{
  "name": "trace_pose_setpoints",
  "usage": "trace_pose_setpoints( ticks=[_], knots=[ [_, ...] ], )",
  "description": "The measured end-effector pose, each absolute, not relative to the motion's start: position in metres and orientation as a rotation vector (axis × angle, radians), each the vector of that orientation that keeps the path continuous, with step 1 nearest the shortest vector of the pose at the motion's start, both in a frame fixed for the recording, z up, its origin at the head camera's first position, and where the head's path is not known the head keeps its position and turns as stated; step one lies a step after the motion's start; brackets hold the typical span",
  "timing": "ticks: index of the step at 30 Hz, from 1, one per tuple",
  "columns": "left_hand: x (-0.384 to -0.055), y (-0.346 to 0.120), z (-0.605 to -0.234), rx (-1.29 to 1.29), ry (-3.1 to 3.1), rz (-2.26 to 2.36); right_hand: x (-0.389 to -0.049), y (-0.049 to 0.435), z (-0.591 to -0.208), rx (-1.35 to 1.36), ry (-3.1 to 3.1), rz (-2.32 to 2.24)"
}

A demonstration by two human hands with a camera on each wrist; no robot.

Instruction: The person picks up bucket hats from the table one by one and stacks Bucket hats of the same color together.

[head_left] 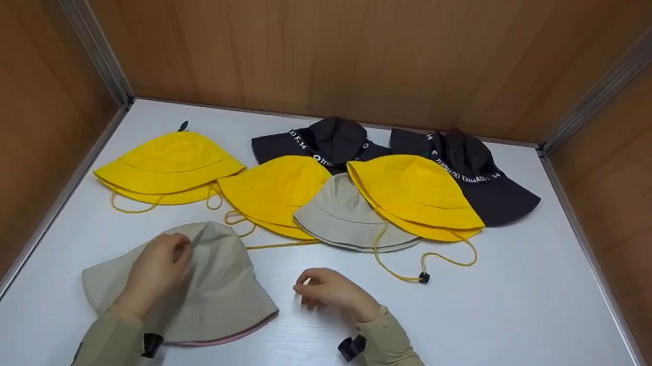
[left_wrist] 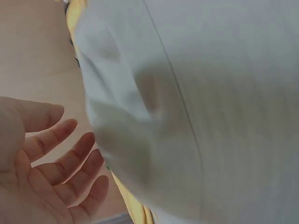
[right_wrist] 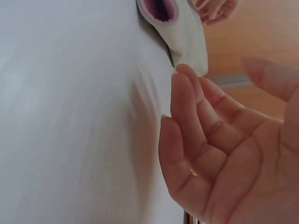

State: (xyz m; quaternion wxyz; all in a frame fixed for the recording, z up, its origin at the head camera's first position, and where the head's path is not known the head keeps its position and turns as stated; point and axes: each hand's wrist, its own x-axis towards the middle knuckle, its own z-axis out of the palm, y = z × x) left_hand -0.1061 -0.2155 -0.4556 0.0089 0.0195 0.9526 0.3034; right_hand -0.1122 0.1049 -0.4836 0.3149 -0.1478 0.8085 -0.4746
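A beige bucket hat (head_left: 218,291) with a pink lining edge lies at the front left. Over its crown is my left hand (head_left: 159,271); in the left wrist view its loosely bent fingers (left_wrist: 70,163) hold nothing and come close to the cloth, though contact is unclear. To the right of this hat, just above the table, my right hand (head_left: 332,291) has relaxed, slightly curled fingers and an empty palm (right_wrist: 243,172). The hat's pink inside (right_wrist: 161,9) shows at the top of the right wrist view.
Behind lie yellow hats at left (head_left: 170,165), middle (head_left: 273,193) and right (head_left: 418,193), with loose cords. Between two of them sits another beige hat (head_left: 352,220). Two black hats (head_left: 335,140) with white lettering lie near the wooden back wall (head_left: 337,44). Wooden panels flank the white table (head_left: 513,314).
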Motion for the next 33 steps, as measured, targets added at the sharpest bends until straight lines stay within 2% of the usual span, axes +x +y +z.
trace_pose_setpoints(
  ticks=[8, 16, 23, 33],
  knots=[
    [-0.093, -0.16, -0.463, 0.122, 2.894, 1.225, -0.109, 0.16, -0.486, -0.252, 2.11, -1.451],
    [-0.094, -0.111, -0.487, 0.153, 2.792, 1.27, -0.1, 0.233, -0.501, 0.112, 2.079, -1.747],
    [-0.103, -0.085, -0.489, 0.128, 2.677, 1.281, -0.09, 0.285, -0.506, 0.383, 2.065, -1.875],
    [-0.121, -0.069, -0.478, 0.181, 2.806, 1.302, -0.089, 0.299, -0.512, 0.57, 2.031, -1.894]
  ],
)
